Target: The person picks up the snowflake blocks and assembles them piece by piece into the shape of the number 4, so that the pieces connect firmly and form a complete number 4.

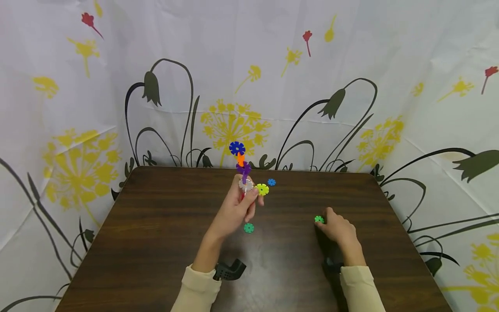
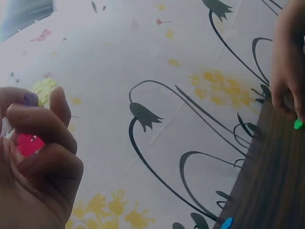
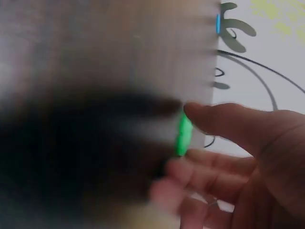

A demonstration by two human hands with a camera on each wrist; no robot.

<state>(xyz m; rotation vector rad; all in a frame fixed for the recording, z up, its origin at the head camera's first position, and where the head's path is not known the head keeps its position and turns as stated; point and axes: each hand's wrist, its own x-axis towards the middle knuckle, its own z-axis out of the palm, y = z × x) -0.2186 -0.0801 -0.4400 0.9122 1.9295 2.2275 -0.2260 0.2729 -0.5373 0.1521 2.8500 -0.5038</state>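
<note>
My left hand (image 1: 235, 208) grips a chain of notched plastic discs above the table. The chain rises from the fingers with a dark blue disc (image 1: 237, 148) on top, then an orange disc (image 1: 241, 159), a purple disc (image 1: 243, 168) and a whitish disc (image 1: 245, 185). A yellow disc (image 1: 262, 189) sticks out to the side by the thumb. Within the curled fingers, a pink disc (image 2: 31, 144) shows in the left wrist view. At the right, my right hand (image 1: 339, 227) pinches a bright green disc (image 1: 319, 219) between thumb and fingers, low over the tabletop.
On the dark wooden table (image 1: 156, 225) lie a light blue disc (image 1: 271, 182) towards the back and a teal-green disc (image 1: 248, 228) nearer the front. A white cloth (image 1: 253, 39) printed with flowers hangs behind the table's far edge.
</note>
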